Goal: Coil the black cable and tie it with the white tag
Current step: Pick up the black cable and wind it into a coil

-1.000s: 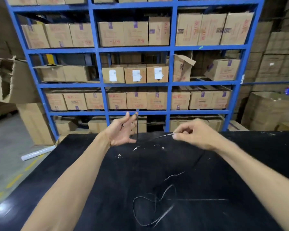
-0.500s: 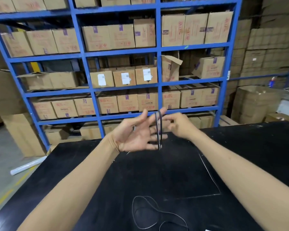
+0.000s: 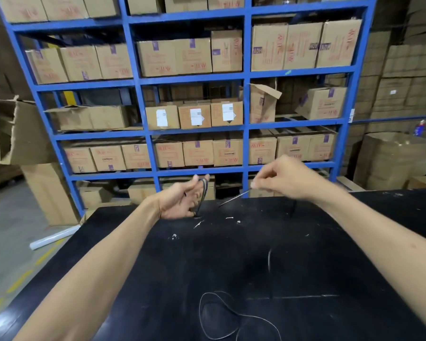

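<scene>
A thin black cable (image 3: 203,196) is looped around the fingers of my left hand (image 3: 180,200), which is held palm up over the far edge of the black table (image 3: 305,254). My right hand (image 3: 283,179) is to the right, pinching a strand of the cable, which runs taut down and left toward the left hand. The loose rest of the cable (image 3: 231,316) lies in open loops on the table near me. A white tag is not clearly visible; small white scraps (image 3: 229,218) lie on the table by my hands.
Blue shelving (image 3: 246,129) full of cardboard boxes stands right behind the table. Stacked cartons (image 3: 403,82) fill the right side. A torn box (image 3: 15,134) and a white roll (image 3: 52,239) on the floor are at the left.
My right hand has pulled away from my left hand to the right, drawing a strand of cable out. The left hand stays with loops around its fingers. The camera view shifted slightly.
</scene>
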### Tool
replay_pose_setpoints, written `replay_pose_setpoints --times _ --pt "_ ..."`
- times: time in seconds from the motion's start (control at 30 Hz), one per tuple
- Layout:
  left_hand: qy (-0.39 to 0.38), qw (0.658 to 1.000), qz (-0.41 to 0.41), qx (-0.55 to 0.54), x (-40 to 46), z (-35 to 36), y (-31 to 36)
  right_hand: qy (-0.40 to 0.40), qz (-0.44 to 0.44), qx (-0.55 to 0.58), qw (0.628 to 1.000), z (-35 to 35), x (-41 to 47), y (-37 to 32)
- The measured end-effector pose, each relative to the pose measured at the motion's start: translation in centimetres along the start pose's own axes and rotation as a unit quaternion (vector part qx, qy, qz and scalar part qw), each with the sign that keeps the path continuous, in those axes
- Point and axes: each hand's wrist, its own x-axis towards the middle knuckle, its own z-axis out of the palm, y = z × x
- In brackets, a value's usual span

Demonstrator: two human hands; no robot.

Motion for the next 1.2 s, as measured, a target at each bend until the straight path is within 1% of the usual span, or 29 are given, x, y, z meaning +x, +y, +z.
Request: replay_pose_setpoints --times 0.03,0.1,0.17,0.2,0.27,0.33,0.4,0.47,0.53,0.6,0.67,0.73,0.87,0.93,1.0,1.1,1.17,1.2 --pt "-0.020 0.999 -0.031 0.020 0.1 0.7 -0.5 0.010 -0.014 -0.019 1.000 -0.9 0.7 -0.4" --pt "-0.094 0.992 -0.085 0.031 0.3 2.5 -1.2 0.033 -0.047 -0.046 0.997 -1.8 2.1 -0.9" --pt "-0.180 0.975 -0.115 0.066 0.0 4.7 -1.8 0.059 -0.066 -0.028 0.996 -1.7 3.2 -0.8" --pt "-0.220 0.966 -0.116 0.071 -0.1 5.6 -2.0 0.070 -0.067 -0.011 0.995 -1.4 3.5 -0.4" --pt "-0.266 0.957 -0.101 0.045 -0.9 7.0 -1.6 0.077 -0.062 0.011 0.995 -0.2 3.7 0.7" --pt "-0.300 0.953 -0.049 -0.014 -1.9 7.7 -0.5 0.070 -0.042 0.035 0.996 1.8 3.5 2.1" --pt "-0.305 0.946 0.036 -0.105 -2.7 7.6 1.0 0.049 -0.014 0.080 0.996 4.3 2.8 3.0" --pt "-0.279 0.939 0.115 -0.162 -3.0 7.3 2.7 0.039 0.005 0.115 0.993 6.9 1.9 3.2" --pt "-0.200 0.950 0.168 -0.168 -2.9 6.6 4.2 0.020 0.014 0.131 0.991 9.0 0.5 2.9" --pt "-0.115 0.960 0.193 -0.165 -2.6 5.2 5.2 -0.007 0.009 0.131 0.991 10.0 -0.9 2.6" --pt "-0.055 0.967 0.190 -0.161 -2.3 3.3 5.4 -0.017 0.009 0.130 0.991 9.6 -1.7 2.7" --pt "-0.014 0.975 0.167 -0.148 -1.9 1.6 5.0 -0.020 0.016 0.110 0.994 7.9 -2.1 2.5" --pt "0.036 0.994 0.078 -0.071 -1.2 -1.0 2.4 -0.039 0.007 0.040 0.998 3.3 -1.8 1.3" --pt "0.030 0.999 0.035 -0.028 -0.8 -1.2 0.8 -0.012 -0.011 0.024 1.000 0.9 -1.0 0.4" --pt "0.001 1.000 -0.010 0.015 -0.6 0.1 -0.3 0.036 -0.035 -0.006 0.999 -1.0 0.0 -0.6" --pt "-0.105 0.990 -0.074 0.057 -0.4 3.1 -1.2 0.099 -0.083 -0.033 0.991 -2.3 1.7 -1.5" --pt "-0.188 0.972 -0.101 0.099 -0.3 5.2 -1.5 0.122 -0.099 -0.018 0.987 -2.3 3.0 -1.4" --pt "-0.233 0.961 -0.108 0.101 -0.5 6.2 -1.4 0.124 -0.100 -0.011 0.987 -2.2 3.5 -1.2"
